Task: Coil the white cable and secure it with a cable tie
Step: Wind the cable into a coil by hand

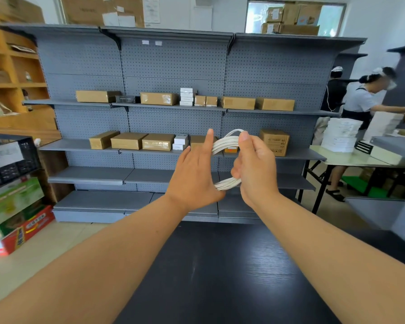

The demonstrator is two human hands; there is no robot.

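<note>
The white cable (225,143) is wound into a coil of several loops, held in the air above the far edge of the black table (220,265). My right hand (255,164) grips the coil's right side, thumb up on the top strands and fingers curled round it. My left hand (197,174) is at the coil's left side with its fingers straight and spread, index finger pointing up against the top strands, its heel near the bottom strands (227,184). No cable tie can be seen.
Grey pegboard shelving (173,61) with cardboard and white boxes stands beyond the table. Crates and colourful cartons (14,206) sit at the left on the floor. At the right, two people work at a folding table (360,157) stacked with white boxes.
</note>
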